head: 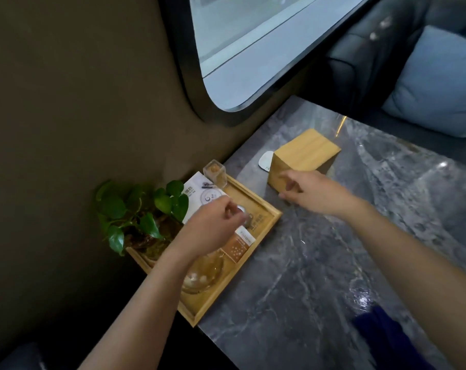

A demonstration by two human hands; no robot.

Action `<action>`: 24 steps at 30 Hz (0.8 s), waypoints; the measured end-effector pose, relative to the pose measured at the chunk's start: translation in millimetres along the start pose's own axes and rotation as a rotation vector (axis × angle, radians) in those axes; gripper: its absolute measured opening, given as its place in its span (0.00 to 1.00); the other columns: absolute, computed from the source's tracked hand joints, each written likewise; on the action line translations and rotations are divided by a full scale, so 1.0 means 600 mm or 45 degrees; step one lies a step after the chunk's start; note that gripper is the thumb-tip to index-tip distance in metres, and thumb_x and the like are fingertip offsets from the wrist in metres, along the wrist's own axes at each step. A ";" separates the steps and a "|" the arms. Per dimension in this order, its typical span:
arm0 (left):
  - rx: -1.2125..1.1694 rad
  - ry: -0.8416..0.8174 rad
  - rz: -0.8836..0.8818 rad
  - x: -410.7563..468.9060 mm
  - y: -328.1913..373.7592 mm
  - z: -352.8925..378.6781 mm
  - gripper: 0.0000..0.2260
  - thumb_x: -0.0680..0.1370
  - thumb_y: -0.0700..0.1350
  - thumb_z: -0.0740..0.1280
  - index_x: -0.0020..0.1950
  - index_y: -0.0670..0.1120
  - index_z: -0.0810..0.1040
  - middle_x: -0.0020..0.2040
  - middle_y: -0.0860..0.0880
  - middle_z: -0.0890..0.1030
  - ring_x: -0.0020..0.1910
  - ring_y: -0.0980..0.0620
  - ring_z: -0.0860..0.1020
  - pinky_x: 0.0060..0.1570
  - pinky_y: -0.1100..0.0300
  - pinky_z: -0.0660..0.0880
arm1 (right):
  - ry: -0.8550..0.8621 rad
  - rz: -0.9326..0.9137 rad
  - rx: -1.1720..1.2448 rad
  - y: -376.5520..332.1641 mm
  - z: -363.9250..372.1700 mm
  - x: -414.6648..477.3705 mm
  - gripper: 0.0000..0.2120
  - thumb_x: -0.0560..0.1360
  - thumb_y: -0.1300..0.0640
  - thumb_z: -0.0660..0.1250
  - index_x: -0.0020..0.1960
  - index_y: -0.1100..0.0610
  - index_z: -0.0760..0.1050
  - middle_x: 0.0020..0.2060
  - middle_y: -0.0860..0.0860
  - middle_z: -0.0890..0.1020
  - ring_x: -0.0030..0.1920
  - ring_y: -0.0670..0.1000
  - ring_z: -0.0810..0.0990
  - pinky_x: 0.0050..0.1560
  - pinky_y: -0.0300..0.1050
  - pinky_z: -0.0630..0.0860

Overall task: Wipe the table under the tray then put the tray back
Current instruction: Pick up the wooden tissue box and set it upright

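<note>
The wooden tray (263,225) sits at the table's (319,263) wall-side edge. Left hand (213,225) hovers over its contents, fingers curled; what it holds cannot be determined. Right hand (309,192), loosely open and empty, is beside the wooden box (303,156).

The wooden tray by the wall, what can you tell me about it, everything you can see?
The wooden tray is pale, rectangular, with a low raised rim. It lies flat on the grey marbled table at the wall edge, its near corner seemingly past the table's edge. It holds a leafy plant, a glass bowl, a small orange box, a printed card and a clear jar. The left hand hovers above it; contact is unclear.
</note>
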State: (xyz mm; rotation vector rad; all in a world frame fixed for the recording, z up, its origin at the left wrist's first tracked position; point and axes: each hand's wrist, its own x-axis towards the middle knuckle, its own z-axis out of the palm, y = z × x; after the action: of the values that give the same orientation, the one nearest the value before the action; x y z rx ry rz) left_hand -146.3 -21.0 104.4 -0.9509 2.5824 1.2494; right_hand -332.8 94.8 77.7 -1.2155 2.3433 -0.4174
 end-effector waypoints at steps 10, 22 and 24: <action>-1.099 0.158 -0.313 0.212 0.096 0.065 0.18 0.77 0.52 0.64 0.65 0.49 0.68 0.65 0.47 0.71 0.57 0.49 0.70 0.61 0.50 0.69 | 0.832 0.485 0.422 0.064 -0.032 0.041 0.24 0.77 0.51 0.60 0.70 0.57 0.61 0.67 0.58 0.67 0.66 0.59 0.68 0.63 0.52 0.66; -1.598 -0.280 -0.746 0.291 0.106 0.122 0.24 0.71 0.63 0.65 0.59 0.48 0.70 0.54 0.40 0.75 0.56 0.38 0.73 0.61 0.28 0.65 | 0.552 0.745 1.506 0.132 0.006 0.093 0.31 0.72 0.42 0.64 0.70 0.43 0.55 0.67 0.52 0.69 0.62 0.57 0.72 0.48 0.60 0.79; -1.615 -0.223 -0.715 0.284 0.114 0.131 0.20 0.72 0.61 0.65 0.57 0.49 0.71 0.52 0.42 0.76 0.54 0.41 0.74 0.61 0.33 0.68 | 0.570 0.705 1.555 0.135 0.004 0.091 0.22 0.74 0.47 0.64 0.65 0.51 0.63 0.62 0.55 0.74 0.58 0.57 0.75 0.42 0.54 0.80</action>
State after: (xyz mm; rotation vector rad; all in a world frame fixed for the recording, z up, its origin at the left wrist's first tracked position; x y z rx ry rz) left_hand -334.4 -14.2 37.0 -1.4189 1.0003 2.5268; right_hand -414.3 95.0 23.6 0.1119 1.9321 -1.6708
